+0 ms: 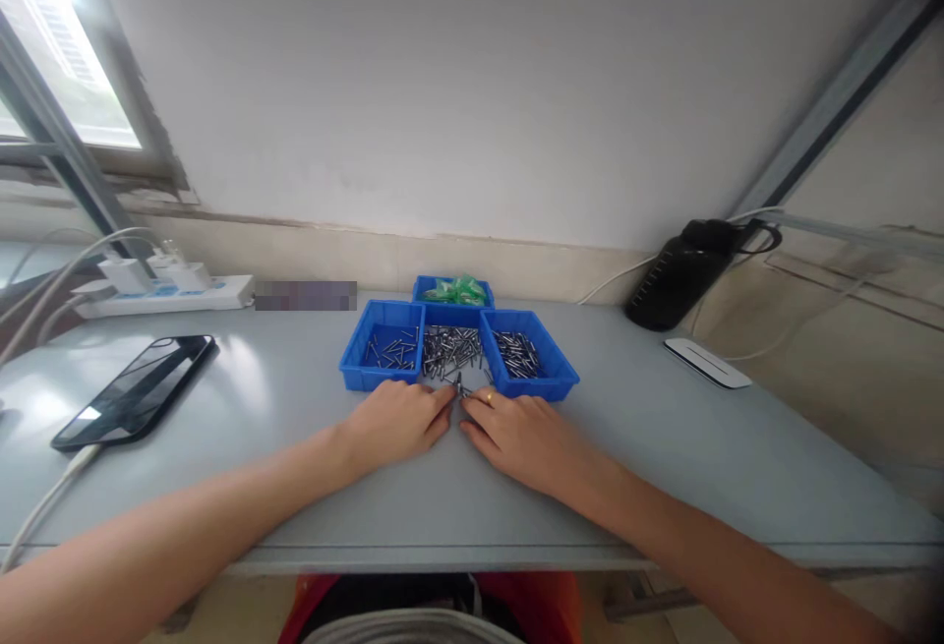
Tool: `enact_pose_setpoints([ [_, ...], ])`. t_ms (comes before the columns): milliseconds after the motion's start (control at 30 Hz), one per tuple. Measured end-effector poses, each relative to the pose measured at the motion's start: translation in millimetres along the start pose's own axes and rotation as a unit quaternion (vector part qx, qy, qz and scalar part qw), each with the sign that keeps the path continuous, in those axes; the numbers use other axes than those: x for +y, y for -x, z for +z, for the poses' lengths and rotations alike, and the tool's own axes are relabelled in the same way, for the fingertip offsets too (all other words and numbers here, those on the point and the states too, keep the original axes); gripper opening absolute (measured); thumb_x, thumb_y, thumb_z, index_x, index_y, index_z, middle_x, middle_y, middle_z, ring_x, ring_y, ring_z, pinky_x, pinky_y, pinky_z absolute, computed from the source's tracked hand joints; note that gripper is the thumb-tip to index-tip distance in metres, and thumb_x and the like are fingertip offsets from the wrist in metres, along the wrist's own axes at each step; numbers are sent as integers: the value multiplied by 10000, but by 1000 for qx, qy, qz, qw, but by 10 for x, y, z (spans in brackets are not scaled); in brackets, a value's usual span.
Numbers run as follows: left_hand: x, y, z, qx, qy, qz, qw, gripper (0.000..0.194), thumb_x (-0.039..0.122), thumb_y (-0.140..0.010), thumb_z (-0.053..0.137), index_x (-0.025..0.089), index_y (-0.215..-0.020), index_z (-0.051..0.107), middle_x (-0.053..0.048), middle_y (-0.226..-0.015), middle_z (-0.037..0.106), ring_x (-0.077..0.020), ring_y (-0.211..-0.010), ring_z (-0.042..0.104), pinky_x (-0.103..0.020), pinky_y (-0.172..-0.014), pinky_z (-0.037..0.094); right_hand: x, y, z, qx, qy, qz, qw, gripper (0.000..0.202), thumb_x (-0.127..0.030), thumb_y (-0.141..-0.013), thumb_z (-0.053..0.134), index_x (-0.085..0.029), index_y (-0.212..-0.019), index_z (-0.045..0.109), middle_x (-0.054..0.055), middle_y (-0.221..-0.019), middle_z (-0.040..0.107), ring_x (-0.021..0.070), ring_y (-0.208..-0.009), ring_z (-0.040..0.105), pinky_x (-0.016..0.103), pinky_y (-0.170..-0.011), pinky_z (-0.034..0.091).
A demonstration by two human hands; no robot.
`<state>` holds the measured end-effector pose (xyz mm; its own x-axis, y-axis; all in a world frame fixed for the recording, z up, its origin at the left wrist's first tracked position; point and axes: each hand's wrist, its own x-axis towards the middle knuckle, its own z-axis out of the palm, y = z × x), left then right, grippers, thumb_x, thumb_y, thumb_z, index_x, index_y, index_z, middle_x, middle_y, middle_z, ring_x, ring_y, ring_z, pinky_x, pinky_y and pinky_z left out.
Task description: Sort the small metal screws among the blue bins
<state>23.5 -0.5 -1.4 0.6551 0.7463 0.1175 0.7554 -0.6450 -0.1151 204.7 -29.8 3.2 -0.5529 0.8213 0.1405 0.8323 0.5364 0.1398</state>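
My left hand (402, 418) and my right hand (520, 436) meet on the table in front of the blue bins, fingers curled inward. Between their fingertips are small dark metal screws (458, 385); the fingers partly cover them. Just beyond lies a loose pile of the same slim metal pieces (451, 347). The left blue bin (380, 380), by my left knuckles, has several scattered pieces in it. In the right blue bin (542, 387), beyond my right hand, a denser heap lies to the left. My right hand wears a ring.
Behind the pile stands a third blue bin (451, 314) with green plastic bags (461, 290). A charging phone (137, 391) and a white power strip (177, 297) lie left. On the right are a black bottle (678, 277) and a flat white device (706, 363).
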Motion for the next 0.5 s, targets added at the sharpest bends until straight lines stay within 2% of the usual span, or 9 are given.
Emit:
enact_pose_setpoints([
  [200, 1, -2, -11, -7, 1, -2, 1000, 314, 295, -892, 308, 229, -1131, 499, -51, -750, 663, -224, -640, 640, -302, -580, 473, 24, -4, -2, 17, -4, -18, 1000, 232, -302, -922, 326, -196, -909, 532, 25, -925, 605, 163, -721, 606, 258, -539, 358],
  [500, -8, 0, 20, -2, -12, 0, 1000, 376, 306, -894, 306, 239, -1244, 423, -55, -758, 670, -246, -633, 641, -319, -546, 475, 65, -20, -25, -4, -44, -53, 998, 210, -291, -917, 351, -190, -872, 530, 25, -917, 596, 148, -751, 594, 249, -580, 360],
])
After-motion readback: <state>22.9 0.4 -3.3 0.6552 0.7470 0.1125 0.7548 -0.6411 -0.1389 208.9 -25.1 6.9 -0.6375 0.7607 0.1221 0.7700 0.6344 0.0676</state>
